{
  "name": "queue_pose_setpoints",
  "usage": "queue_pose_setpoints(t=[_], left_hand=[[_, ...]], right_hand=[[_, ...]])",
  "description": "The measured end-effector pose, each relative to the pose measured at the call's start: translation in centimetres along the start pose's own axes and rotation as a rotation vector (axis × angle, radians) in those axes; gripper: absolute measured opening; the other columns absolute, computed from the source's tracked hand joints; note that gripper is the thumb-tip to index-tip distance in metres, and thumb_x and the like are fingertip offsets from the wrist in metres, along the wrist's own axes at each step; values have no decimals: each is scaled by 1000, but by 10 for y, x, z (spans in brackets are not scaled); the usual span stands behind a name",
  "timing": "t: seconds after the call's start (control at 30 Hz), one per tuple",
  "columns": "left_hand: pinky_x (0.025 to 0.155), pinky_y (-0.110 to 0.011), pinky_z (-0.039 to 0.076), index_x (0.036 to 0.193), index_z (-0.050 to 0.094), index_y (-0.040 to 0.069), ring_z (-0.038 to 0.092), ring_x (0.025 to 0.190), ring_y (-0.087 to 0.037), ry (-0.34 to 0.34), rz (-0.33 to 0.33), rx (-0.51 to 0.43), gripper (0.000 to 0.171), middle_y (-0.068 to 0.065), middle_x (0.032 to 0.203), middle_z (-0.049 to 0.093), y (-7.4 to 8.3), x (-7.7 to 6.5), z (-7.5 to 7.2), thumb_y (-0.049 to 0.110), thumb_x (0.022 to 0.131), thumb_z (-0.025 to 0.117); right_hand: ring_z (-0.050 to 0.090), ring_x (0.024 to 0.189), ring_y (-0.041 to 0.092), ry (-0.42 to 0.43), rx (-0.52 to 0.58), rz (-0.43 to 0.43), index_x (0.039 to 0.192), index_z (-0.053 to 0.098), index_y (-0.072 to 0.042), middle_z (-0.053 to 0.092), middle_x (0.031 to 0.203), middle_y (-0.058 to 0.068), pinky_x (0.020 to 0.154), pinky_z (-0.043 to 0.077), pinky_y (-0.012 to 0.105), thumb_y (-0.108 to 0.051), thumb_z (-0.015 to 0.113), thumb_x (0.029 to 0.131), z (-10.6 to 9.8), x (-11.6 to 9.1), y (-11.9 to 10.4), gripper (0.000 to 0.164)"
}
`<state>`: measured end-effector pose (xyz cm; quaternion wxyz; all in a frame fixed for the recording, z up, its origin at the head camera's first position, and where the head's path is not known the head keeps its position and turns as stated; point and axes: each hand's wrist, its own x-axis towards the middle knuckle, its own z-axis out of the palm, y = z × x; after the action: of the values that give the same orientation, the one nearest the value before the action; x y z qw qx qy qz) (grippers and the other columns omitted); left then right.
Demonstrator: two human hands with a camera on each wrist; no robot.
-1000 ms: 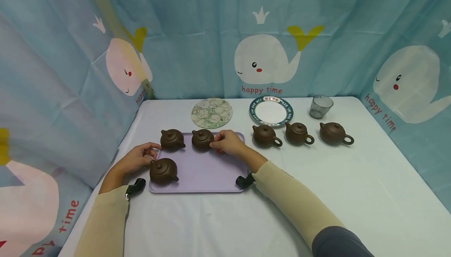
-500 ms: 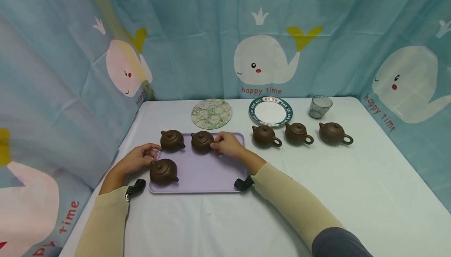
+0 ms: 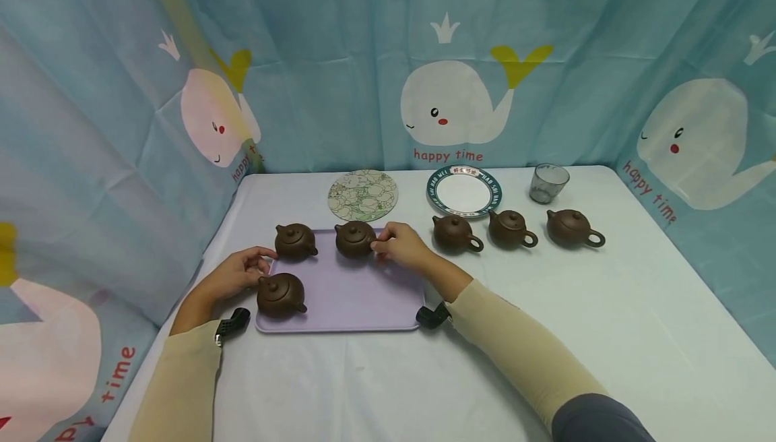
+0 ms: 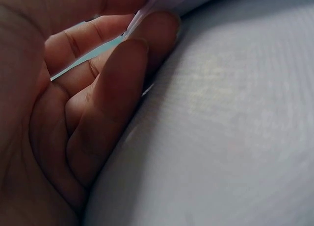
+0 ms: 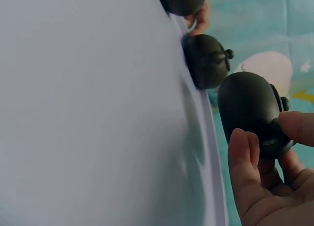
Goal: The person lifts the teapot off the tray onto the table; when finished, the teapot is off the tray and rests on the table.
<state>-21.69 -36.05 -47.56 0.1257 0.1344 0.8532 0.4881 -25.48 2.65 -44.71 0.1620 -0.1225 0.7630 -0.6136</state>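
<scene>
In the head view my right hand [image 3: 400, 246] pinches the handle end of a small dark brown lidded teapot [image 3: 354, 237] over the back of a lavender tray [image 3: 364, 307]. From the right wrist view, thumb and fingers grip that teapot [image 5: 248, 106], whose body appears raised off the tray. My left hand [image 3: 239, 272] rests at the tray's left rim, fingers bent against it; the left wrist view shows the fingers [image 4: 117, 84] at the lavender edge. Two more teapots sit on the tray's left side, one at the back [image 3: 294, 241], one in front [image 3: 281, 295].
Right of the tray stand three similar teapots, left [image 3: 453, 233], middle [image 3: 509, 228] and right [image 3: 571, 228]. Behind are a round patterned mat [image 3: 362, 195], a green-rimmed plate [image 3: 464, 191] and a glass cup [image 3: 548, 183]. A whale-print curtain [image 3: 339, 105] borders the white table [image 3: 485, 354].
My right hand has shifted the held teapot a little to the right and slightly farther back, after staying nearly still. My left hand keeps its place at the tray.
</scene>
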Motion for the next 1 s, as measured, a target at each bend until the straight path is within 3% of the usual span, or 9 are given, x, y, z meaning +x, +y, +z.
queue_pose_setpoints(t=[0.43, 0.73, 1.0], left_hand=[[59, -25, 42, 126, 50, -6, 52, 68, -14, 9, -1, 11, 48, -14, 87, 57, -5, 3, 0, -13, 79, 52], [58, -26, 41, 125, 50, -6, 51, 68, -15, -2, -4, 22, 48, -15, 88, 55, -5, 3, 0, -14, 78, 49], [58, -26, 41, 123, 51, -6, 51, 68, -15, 1, -14, 8, 47, -14, 88, 54, -5, 4, 0, -13, 77, 55]], right_hand=[[67, 84, 35, 8, 68, 15, 85, 52, 0, 64, 92, 13, 74, 54, 35, -3, 65, 89, -30, -47, -2, 13], [67, 78, 29, 43, 111, -1, 87, 53, 4, 65, 88, 14, 73, 55, 39, 2, 64, 88, -51, -81, 11, 10], [67, 81, 36, 54, 88, -14, 90, 54, 7, 65, 88, 15, 75, 54, 40, 1, 65, 87, -68, -106, 22, 13]])
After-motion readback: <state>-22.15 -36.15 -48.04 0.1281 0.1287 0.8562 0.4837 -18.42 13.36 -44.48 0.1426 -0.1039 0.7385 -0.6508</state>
